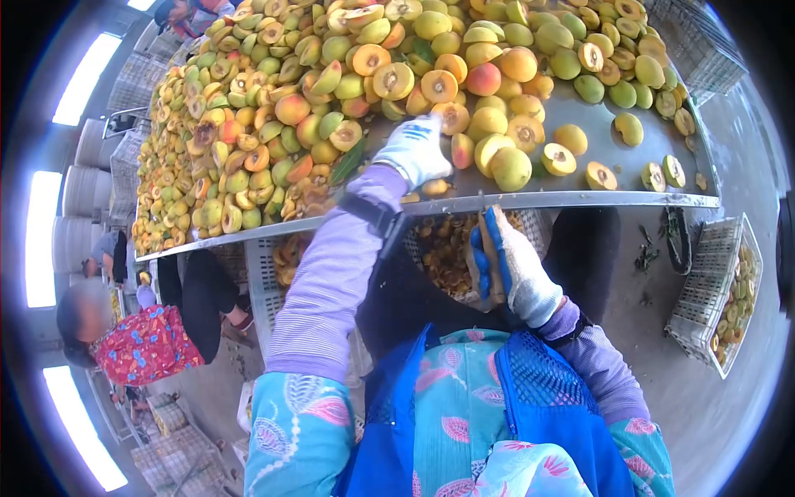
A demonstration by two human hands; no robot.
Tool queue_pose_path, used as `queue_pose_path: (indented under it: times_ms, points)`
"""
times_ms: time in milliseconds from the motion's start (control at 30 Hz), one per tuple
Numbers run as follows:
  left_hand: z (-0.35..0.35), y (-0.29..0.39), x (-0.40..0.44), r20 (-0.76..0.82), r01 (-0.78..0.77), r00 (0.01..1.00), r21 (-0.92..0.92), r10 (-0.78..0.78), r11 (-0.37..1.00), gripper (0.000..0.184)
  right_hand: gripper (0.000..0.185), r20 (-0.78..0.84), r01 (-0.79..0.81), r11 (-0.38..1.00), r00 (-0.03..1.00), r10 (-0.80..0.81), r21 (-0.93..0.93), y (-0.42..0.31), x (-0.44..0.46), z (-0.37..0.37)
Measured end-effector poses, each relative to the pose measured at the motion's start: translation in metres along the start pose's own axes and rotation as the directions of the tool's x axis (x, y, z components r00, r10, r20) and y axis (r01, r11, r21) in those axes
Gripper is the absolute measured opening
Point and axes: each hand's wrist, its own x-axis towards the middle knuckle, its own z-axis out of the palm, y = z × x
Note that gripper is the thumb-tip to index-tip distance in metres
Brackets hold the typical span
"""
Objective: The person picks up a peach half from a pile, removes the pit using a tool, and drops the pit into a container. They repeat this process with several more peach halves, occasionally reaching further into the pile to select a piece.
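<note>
I've L hand (416, 151) at the apricot halves (393, 81) near the front edge of the bench (571, 199), R hand (515, 269) below it; can't tell if either's gripping. Prob. sorting, IMO; next move calls for a light pinch.

Gloved left hand (416, 151) reaches ahead of right hand (522, 263).

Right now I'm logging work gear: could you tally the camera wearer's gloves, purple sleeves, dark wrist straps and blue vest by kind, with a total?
Gloves: 2
Purple sleeves: 2
Dark wrist straps: 2
Blue vest: 1
Total: 7
</note>
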Motion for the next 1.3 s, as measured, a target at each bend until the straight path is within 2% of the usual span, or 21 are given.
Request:
queue_pose_path:
  times_ms: [33,67,100,133,167,200,300,333,433,600,833,867,900,933,1033,1100,1133,1200,1233,1267,1300]
  points:
    - [-0.013,-0.003,-0.008,0.093,0.124,0.989,-0.087,-0.116,0.988,0.063,0.04,-0.033,0.073,0.994,0.997,-0.076,-0.086,-0.001,0.0,0.003]
    - [0.001,-0.032,-0.015,0.082,0.133,0.991,-0.547,-0.105,0.827,0.058,0.04,-0.025,0.072,0.994,0.997,-0.075,-0.079,-0.002,-0.001,0.007]
    - [-0.001,-0.048,-0.029,0.12,0.137,0.991,-0.87,-0.066,0.473,0.059,0.041,-0.035,0.197,0.945,0.976,-0.213,-0.261,-0.005,0.0,0.012]
    - [0.0,-0.057,-0.045,0.136,0.136,0.991,-0.991,-0.016,0.008,0.059,0.042,-0.022,0.304,0.848,0.938,-0.347,-0.434,-0.006,0.002,0.016]
    - [0.004,-0.06,-0.06,0.076,0.083,0.996,-0.987,0.052,-0.139,0.06,0.043,0.045,0.395,0.667,0.877,-0.478,-0.632,-0.006,0.007,0.018]
    - [0.007,-0.062,-0.074,-0.001,0.03,0.994,-0.957,0.107,-0.288,0.062,0.043,0.053,0.396,0.668,0.88,-0.472,-0.63,-0.01,0.008,0.024]
    - [0.01,-0.028,-0.099,-0.061,-0.054,0.998,-0.95,0.016,-0.307,0.067,0.044,0.23,0.411,0.322,0.849,-0.476,-0.853,-0.026,0.002,0.045]
    - [0.014,-0.019,-0.102,-0.098,-0.109,0.994,-0.944,-0.053,-0.312,0.066,0.044,0.224,0.406,0.317,0.849,-0.479,-0.857,-0.03,0.001,0.048]
    - [0.019,-0.01,-0.104,-0.144,-0.153,0.988,-0.973,-0.06,-0.176,0.059,0.047,0.216,0.347,0.296,0.892,-0.396,-0.89,-0.035,-0.003,0.052]
    - [0.01,0.001,-0.11,-0.187,-0.185,0.978,-0.982,-0.088,0.03,0.052,0.048,0.228,0.366,0.303,0.885,-0.406,-0.88,-0.026,0.002,0.047]
    - [0.012,0.003,-0.104,-0.185,-0.167,0.968,-0.979,-0.168,0.115,0.056,0.053,0.153,0.26,0.342,0.939,-0.309,-0.903,-0.032,-0.004,0.047]
    - [0.012,0.002,-0.102,-0.235,-0.199,0.962,-0.951,-0.137,0.238,0.056,0.053,0.151,0.258,0.343,0.939,-0.308,-0.903,-0.033,-0.003,0.045]
    - [0.011,0.001,-0.101,-0.281,-0.229,0.955,-0.906,-0.099,0.357,0.056,0.054,0.152,0.25,0.438,0.957,-0.246,-0.863,-0.034,0.0,0.042]
    - [0.01,0.003,-0.101,-0.278,-0.227,0.955,-0.906,-0.098,0.358,0.056,0.054,0.157,0.233,0.53,0.97,-0.185,-0.816,-0.034,0.003,0.04]
    - [0.009,0.01,-0.097,-0.319,-0.256,0.94,-0.893,-0.119,0.369,0.056,0.052,0.115,0.259,0.554,0.953,-0.281,-0.791,-0.023,0.008,0.038]
    - [0.012,0.012,-0.097,-0.466,-0.318,0.885,-0.628,-0.016,0.71,0.054,0.05,0.128,0.276,0.558,0.949,-0.288,-0.782,-0.016,0.009,0.036]
    - [0.013,0.013,-0.096,-0.465,-0.318,0.885,-0.629,-0.015,0.709,0.054,0.048,0.143,0.293,0.559,0.944,-0.296,-0.776,-0.013,0.01,0.034]
    - [0.014,0.017,-0.095,-0.354,-0.267,0.929,-0.841,-0.105,0.471,0.051,0.048,0.209,0.383,0.551,0.912,-0.353,-0.742,-0.006,0.015,0.027]
    - [0.025,0.019,-0.094,-0.407,-0.242,0.893,-0.794,-0.192,0.557,0.03,0.048,0.273,0.472,0.537,0.871,-0.409,-0.699,-0.002,0.018,0.024]
    - [0.029,0.027,-0.096,-0.409,-0.245,0.892,-0.793,-0.19,0.559,0.03,0.048,0.275,0.475,0.536,0.869,-0.411,-0.698,0.006,0.018,0.025]
    - [0.032,0.034,-0.101,-0.377,-0.261,0.872,-0.897,-0.311,0.357,0.03,0.048,0.196,0.445,0.616,0.881,-0.43,-0.65,0.018,0.019,0.029]
